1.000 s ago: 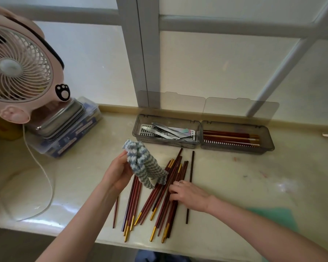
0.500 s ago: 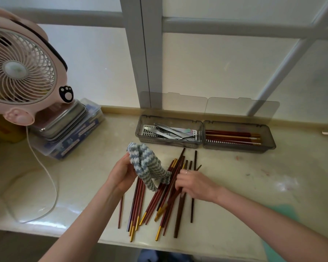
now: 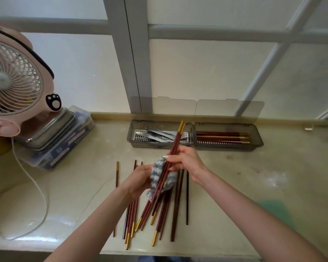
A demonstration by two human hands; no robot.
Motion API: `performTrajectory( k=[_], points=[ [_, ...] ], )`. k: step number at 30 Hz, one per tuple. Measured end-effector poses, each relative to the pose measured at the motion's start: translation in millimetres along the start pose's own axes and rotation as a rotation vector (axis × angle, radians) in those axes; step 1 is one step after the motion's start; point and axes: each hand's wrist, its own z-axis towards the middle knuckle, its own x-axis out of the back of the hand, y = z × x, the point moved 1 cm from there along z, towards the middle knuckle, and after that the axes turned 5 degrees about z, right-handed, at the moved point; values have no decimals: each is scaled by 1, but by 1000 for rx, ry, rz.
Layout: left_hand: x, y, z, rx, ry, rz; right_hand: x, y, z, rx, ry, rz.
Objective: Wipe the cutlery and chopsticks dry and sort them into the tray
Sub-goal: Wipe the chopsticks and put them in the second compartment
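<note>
Head view: readable writing is scarce here. The clear plastic box (image 3: pixel 64 150) at the left carries blue labels with pale lettering, too blurred to read. The pink fan (image 3: pixel 13 82) standing on it shows only a black-and-white paw print on its corner, no brand name. Stacked metal trays (image 3: pixel 51 127) sit between the fan and the box, and a white cord (image 3: pixel 43 193) loops from the fan across the surface (image 3: pixel 254 186).

Both forearms reach in from the bottom edge and meet at mid-frame. The left hand (image 3: pixel 138 181) is palm up, its fingers curled round a blue-and-white striped cloth (image 3: pixel 159 176). The right hand (image 3: pixel 186 160) comes in from the right with its wrist bent. Its thumb and fingers pinch a few red-brown held chopsticks (image 3: pixel 175 141) near their middle. These slant up and away, gold ends over the tray (image 3: pixel 225 147), while their lower halves lie against the cloth in the left hand.

The tray stands at the back against the window sill, both clear lids tipped upright. Its left compartment holds the metal cutlery (image 3: pixel 155 136) and its right compartment holds sorted chopsticks (image 3: pixel 222 137) lying lengthwise, gold ends to the right. Under and in front of the hands, loose chopsticks (image 3: pixel 175 214) lie fanned on the surface, most with gold ends toward the person. One single chopstick (image 3: pixel 116 178) lies apart at the left. A green patch (image 3: pixel 273 208) shows at the right, beside the right forearm.
</note>
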Motion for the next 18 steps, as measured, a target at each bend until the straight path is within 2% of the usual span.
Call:
performTrajectory(
  k=[3,6,8,11,15,18],
  points=[
    [-6,2,4,5,49,195,-2,6,3,3,41,-128],
    [-5,3,8,10,127,327,4,-3,4,23,6,-13],
    [-4,4,7,42,123,386,17,-19,9,106,89,106],
    [-1,4,4,73,93,450,39,-38,16,206,180,23],
    [-4,2,2,74,-3,487,45,-37,15,147,76,-118],
    [-10,5,12,49,115,388,27,-16,10,37,-79,-232]
  ],
)
